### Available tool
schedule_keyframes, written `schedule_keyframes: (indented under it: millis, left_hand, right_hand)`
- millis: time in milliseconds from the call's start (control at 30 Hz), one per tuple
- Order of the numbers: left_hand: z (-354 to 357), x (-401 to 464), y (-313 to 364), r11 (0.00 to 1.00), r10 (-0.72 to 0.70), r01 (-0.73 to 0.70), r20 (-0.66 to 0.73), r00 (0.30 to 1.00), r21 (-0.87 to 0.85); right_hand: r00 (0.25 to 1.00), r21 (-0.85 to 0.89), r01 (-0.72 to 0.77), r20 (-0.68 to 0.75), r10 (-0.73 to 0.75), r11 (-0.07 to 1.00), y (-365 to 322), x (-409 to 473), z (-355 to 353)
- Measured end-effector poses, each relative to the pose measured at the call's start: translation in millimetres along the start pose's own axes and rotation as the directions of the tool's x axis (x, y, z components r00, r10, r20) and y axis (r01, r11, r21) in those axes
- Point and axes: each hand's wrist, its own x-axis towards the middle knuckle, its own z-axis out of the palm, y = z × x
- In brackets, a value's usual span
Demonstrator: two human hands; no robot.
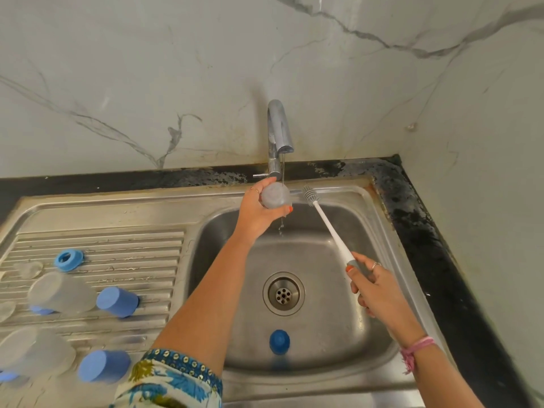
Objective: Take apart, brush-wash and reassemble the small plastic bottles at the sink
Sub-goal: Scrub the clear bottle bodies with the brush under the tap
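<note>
Rinsing step, by the look of it: left hand (pixel 259 207) wrapped round a small frosted bottle body (pixel 275 195), held up at the far rim of the sink (pixel 338 343), right under the tap (pixel 278 134) and its thin stream. Right hand (pixel 374 284) clenched on the grey grip of the bottle brush (pixel 321 219), white shaft angled up, bristle head just right of the bottle, apart from it.

Best done by tilting the bottle's mouth toward the stream, then feeding the bristles straight in and twisting, keeping a firm hold since wet plastic slips. Mouth direction hard to tell from here, possibly turned away.

Down in the basin, near side: one blue cap (pixel 279 341), beside the drain (pixel 283 293). On the ribbed draining board (pixel 141 248) at left: more frosted bottles (pixel 61 293), lying over, blue cups (pixel 117 301), a blue threaded ring (pixel 69 260).

Steel sink set in a black counter (pixel 435 254), worn and blotched along the back edge. Grey-veined marble-look wall (pixel 147 69) behind and at right, meeting in a corner.
</note>
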Motion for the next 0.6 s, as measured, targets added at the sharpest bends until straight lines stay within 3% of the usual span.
schedule_keyframes:
  millis: [67, 133, 200, 267, 400, 600]
  left_hand:
    - [0.8, 1.2, 5.4, 0.996, -0.054, 0.054, 0.0, 0.999, -0.066]
    - [0.0, 1.9, 9.4, 0.944, -0.179, 0.171, -0.001, 0.984, -0.283]
    - [-2.7, 0.8, 16.0, 0.768, -0.364, 0.312, 0.02, 0.931, -0.559]
    - [-7.1, 0.1, 18.1, 0.583, -0.507, 0.39, 0.057, 0.86, -0.713]
    - [-11.6, 2.6, 15.7, 0.5, -0.571, 0.432, 0.089, 0.816, -0.751]
    - [-12.9, 8.1, 16.9, 0.459, -0.568, 0.38, 0.064, 0.821, -0.803]
  right_hand:
    - [1.0, -0.01, -0.001, 0.003, 0.001, 1.0, 1.2, -1.0, -2.0]
    - [1.0, -0.036, 0.021, 0.003, -0.02, 0.999, 1.9, -2.8, -5.8]
    - [0.998, -0.088, 0.07, -0.001, -0.07, 0.994, 2.7, -6.4, -12.7]
    - [0.993, -0.15, 0.117, 0.017, -0.115, 0.982, 3.7, -11.4, -21.2]
    - [0.978, -0.255, 0.208, 0.058, -0.2, 0.944, 6.0, -21.8, -32.1]
    - [0.951, -0.402, 0.303, 0.071, -0.301, 0.864, 8.3, -19.3, -42.3]
